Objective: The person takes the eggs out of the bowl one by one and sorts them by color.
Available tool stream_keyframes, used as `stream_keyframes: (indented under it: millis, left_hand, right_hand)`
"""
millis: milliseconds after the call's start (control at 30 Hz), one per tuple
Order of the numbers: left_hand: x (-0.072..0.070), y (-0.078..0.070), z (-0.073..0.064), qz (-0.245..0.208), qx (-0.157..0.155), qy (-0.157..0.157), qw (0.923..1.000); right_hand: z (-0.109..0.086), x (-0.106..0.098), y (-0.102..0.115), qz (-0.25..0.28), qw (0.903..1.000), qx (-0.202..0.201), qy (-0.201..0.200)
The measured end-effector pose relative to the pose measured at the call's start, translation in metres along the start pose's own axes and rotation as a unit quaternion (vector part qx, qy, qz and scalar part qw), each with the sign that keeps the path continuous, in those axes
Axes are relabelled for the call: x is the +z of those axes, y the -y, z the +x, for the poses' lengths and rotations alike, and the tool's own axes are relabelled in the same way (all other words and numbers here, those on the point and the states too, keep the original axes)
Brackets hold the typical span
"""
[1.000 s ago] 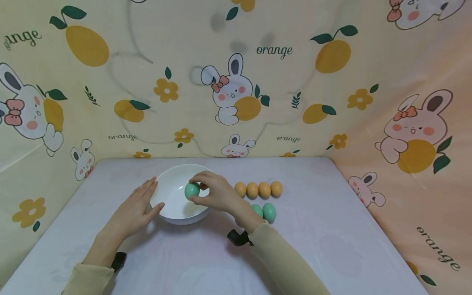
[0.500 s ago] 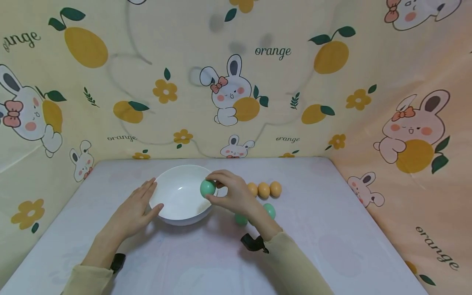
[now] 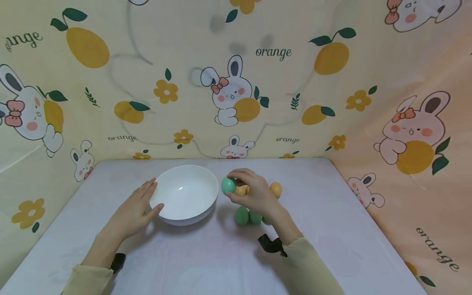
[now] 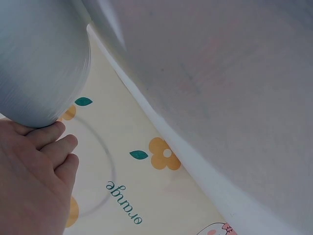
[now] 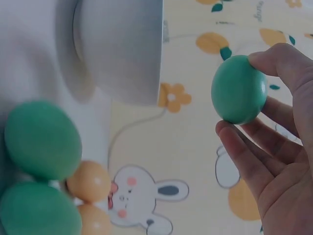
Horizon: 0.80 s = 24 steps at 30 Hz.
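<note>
In the head view, a white bowl point(image 3: 184, 192) stands on the table, left of centre. My left hand point(image 3: 134, 211) rests against the bowl's left side, its fingers extended and thumb apart; the left wrist view has those fingers point(image 4: 54, 142) touching the outer wall. Between thumb and fingertips, my right hand point(image 3: 254, 192) pinches a green egg point(image 3: 228, 186), held up just right of the bowl's rim. The right wrist view shows this egg point(image 5: 239, 89) clear of the table. Below that hand lie several green eggs point(image 3: 242, 216), partly covered by the wrist.
Orange-yellow eggs point(image 3: 275, 189) sit in a row behind the right hand, which hides some of them. A white cloth covers the table point(image 3: 191, 262). Behind it hangs a printed curtain point(image 3: 162, 53) with rabbits and oranges.
My right hand has moved rightward with the green egg, from over the bowl to outside its rim. The left hand has stayed at the bowl's side.
</note>
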State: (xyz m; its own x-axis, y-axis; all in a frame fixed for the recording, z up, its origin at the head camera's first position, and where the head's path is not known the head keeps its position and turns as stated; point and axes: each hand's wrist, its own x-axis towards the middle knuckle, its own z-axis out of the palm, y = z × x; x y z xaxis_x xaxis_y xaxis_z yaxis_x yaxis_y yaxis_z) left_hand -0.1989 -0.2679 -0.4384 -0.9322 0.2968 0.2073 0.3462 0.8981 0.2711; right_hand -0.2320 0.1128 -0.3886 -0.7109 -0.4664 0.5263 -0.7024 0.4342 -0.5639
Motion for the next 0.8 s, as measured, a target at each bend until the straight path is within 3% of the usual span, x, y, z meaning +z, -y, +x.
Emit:
stream_keyframes:
  millis: [400,667,800]
  left_hand:
    - [0.001,0.001,-0.001,0.0,0.004,-0.008,1.0]
    - [0.001,0.002,0.0,-0.001,0.007,-0.004,1.0]
    - [0.001,0.002,0.0,0.001,0.007,-0.006,1.0]
  right_hand:
    - [-0.019,-0.025,-0.019,-0.019,0.9997,0.005,-0.016]
    - [-0.035,-0.038,-0.032,-0.031,0.9987,0.039,0.005]
    - [-0.045,-0.044,-0.038,-0.051,0.9979,0.038,0.01]
